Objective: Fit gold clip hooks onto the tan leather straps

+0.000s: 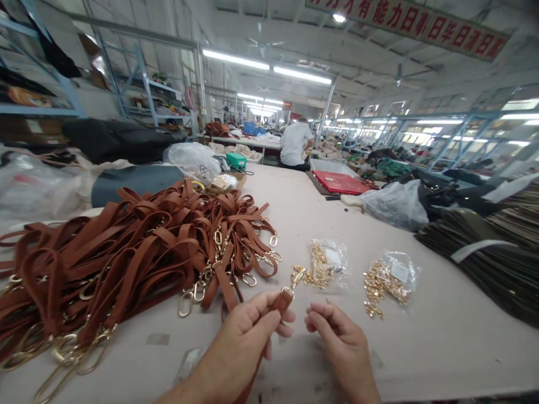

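Near the front of the table my left hand [246, 331] grips the end of a brown leather strap [283, 301], thumb on top. A gold metal clasp [295, 283] sticks out from that end. My right hand [339, 339] is just to the right, apart from the strap, with thumb and fingers pinched together. Whatever is in that pinch is too small or hidden to name. Beyond the hands are small gold metal pieces [309, 276], some spilling from a clear plastic bag [343, 261]. A second clear bag [406, 269] on the right also has gold pieces by it.
A large heap of brown straps [138, 241] with gold rings covers the left side. Dark stacked sheets [475, 258] stand at right, near a crumpled plastic bag [396, 202]. A red tray [339, 182] lies farther back. A person in white [295, 143] sits beyond the table.
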### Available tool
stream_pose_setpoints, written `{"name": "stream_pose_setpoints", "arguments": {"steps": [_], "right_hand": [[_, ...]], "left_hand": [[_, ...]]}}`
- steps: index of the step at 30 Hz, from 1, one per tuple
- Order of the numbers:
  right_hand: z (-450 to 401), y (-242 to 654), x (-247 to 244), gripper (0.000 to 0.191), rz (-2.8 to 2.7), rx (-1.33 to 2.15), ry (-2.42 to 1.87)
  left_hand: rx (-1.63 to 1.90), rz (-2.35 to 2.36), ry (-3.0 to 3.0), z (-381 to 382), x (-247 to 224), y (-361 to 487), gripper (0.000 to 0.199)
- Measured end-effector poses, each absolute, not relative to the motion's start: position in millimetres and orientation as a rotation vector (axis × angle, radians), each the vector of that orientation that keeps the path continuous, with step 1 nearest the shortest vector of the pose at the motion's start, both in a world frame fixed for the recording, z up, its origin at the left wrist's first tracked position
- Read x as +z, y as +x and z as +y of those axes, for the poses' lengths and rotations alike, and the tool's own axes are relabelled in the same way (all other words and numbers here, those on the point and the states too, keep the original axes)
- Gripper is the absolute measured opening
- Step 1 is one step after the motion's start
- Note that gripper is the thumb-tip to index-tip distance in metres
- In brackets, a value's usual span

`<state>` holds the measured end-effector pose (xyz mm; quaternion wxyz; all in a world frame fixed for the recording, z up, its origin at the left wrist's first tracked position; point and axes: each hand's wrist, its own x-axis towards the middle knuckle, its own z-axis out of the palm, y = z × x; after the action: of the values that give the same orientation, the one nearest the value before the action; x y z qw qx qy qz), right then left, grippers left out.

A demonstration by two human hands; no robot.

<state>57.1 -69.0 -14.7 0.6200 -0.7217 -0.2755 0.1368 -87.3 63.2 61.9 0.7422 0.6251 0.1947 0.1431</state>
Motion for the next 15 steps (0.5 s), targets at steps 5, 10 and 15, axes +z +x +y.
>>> {"name": "stream_pose_setpoints", "arguments": {"steps": [5,10,15], "right_hand": [[-94.5,23.1,-8.0,0.026,-0.416,0.649,-1.275],[-107.0,15.7,-6.7,0.024,-0.401,0.762,-1.277],[-114.6,16.6,3.0,0.027,-0.419,0.775,-1.361]], "left_hand": [[0.201,0.436,1.364,28.8,21.4,-90.9,0.030],[0.136,0.376,1.440,15.0,23.7,-89.9,0.030],[0.097,0.387,1.536,9.0,28.8,-87.5,0.032]]}}
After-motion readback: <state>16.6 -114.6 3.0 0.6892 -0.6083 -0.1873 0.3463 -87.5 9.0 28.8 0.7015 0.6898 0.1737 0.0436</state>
